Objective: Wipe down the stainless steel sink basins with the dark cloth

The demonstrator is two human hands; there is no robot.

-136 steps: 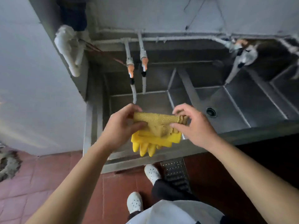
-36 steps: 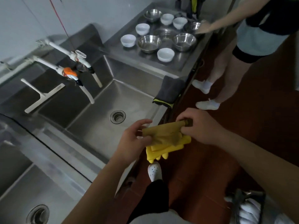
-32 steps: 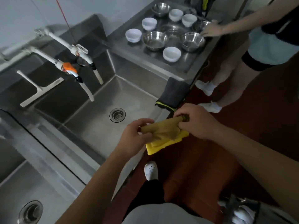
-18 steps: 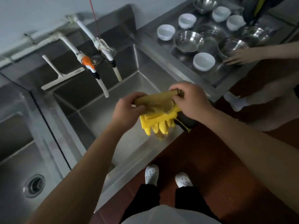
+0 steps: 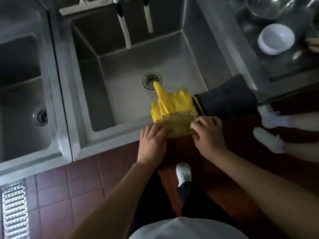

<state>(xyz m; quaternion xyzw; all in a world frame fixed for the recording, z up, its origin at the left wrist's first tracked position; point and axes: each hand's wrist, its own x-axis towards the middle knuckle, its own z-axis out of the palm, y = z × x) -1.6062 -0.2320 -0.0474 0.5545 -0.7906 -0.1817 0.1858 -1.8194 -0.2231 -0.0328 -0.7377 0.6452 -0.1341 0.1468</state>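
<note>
Where it hangs over the front right corner of the sink basin [image 5: 120,69], the dark cloth [image 5: 226,99] lies with its long axis slanting up to the right. Just left of it, touching, yellow rubber gloves [image 5: 172,104] lie on the rim, fingertips pointing toward the drain [image 5: 151,80]. The left hand [image 5: 152,139] and right hand [image 5: 208,133] pinch the gloves' cuff with curled fingers.

1. We see bright yellow rubber gloves [image 5: 172,102] with a duller, finely textured yellow cuff.
2. The cloth [image 5: 226,99] is dark charcoal with a thin yellow edge.
3. The sink basin [image 5: 189,66] is dull grey steel.
4. The bowl [image 5: 276,38] is plain white.
5. The floor tiles [image 5: 69,187] are dark red-brown.
6. Our shoe [image 5: 183,174] is white with small holes.
</note>
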